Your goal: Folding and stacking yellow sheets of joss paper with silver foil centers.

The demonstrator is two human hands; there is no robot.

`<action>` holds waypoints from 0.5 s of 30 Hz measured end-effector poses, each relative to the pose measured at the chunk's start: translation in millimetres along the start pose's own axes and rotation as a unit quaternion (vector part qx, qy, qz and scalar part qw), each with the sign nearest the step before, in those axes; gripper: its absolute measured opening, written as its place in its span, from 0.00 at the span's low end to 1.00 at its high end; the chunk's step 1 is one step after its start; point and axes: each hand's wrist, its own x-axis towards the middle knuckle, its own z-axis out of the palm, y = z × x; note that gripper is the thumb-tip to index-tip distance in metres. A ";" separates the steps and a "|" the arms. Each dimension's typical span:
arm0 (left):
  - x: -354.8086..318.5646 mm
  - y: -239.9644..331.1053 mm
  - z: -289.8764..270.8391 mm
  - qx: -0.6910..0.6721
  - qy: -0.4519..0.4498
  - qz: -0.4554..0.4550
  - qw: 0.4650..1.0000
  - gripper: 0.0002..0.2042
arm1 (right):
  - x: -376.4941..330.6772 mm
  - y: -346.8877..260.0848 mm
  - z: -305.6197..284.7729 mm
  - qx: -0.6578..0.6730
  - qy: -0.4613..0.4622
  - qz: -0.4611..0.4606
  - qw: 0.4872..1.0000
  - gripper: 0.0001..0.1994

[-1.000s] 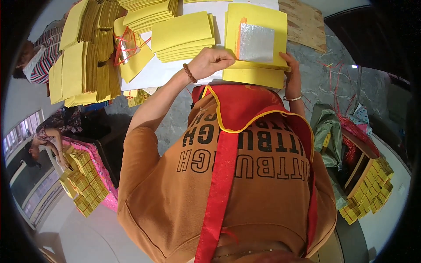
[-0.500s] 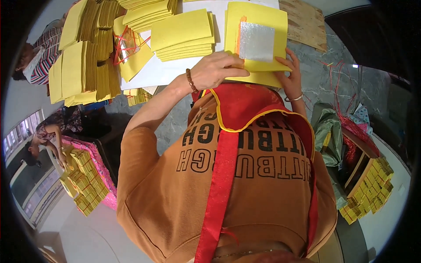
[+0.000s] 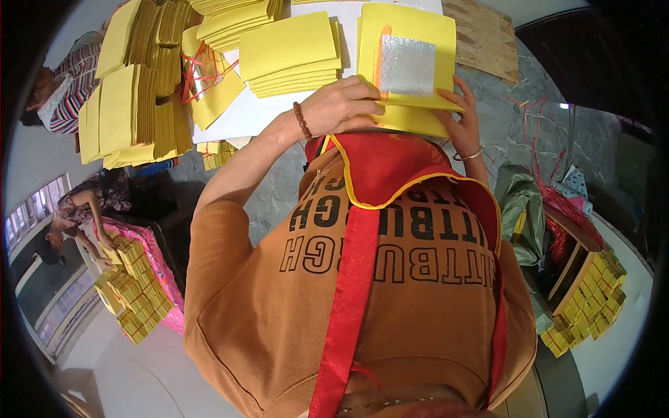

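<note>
A yellow paper sheet bearing a silver foil square and an orange stripe lies on top of more yellow sheets at the table's near edge. Its near edge is raised a little, with yellow paper showing beneath. My left hand is at the near left corner, its bent fingers closed on the sheet's edge; their tips are partly hidden. At the near right corner, my right hand pinches the sheet between thumb and fingers. A smaller stack of plain yellow sheets sits left of the foil-faced one.
Tall yellow paper stacks crowd the table's left side, beside a sheet with red strings. A wooden board lies beyond the right edge. Bundled yellow paper stands at lower right. Two other people are at the left, one handling bundles.
My left hand has shifted slightly left and nearer along the sheet's edge, showing more of the yellow paper underneath. My right hand stays almost still. The person at lower left has moved their arms.
</note>
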 end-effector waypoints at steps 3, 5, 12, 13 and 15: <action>0.8 -3.0 -3.7 0.010 0.035 0.040 0.999 0.10 | -0.2 -0.3 -4.8 0.085 -0.017 0.030 0.996 0.19; 2.0 2.9 -7.1 -0.079 0.037 -0.122 0.989 0.05 | 0.3 3.3 -8.7 0.208 -0.042 0.041 0.976 0.21; 3.5 5.9 1.7 -0.133 0.073 -0.180 0.972 0.09 | 2.4 14.7 9.6 0.074 0.030 0.065 0.995 0.13; 4.9 10.0 0.1 -0.116 0.105 -0.175 0.972 0.12 | 1.9 18.5 10.6 0.101 0.039 0.075 0.991 0.11; 6.0 12.4 0.4 -0.103 0.132 -0.193 0.967 0.18 | 2.3 19.0 9.9 0.129 0.046 0.084 0.987 0.09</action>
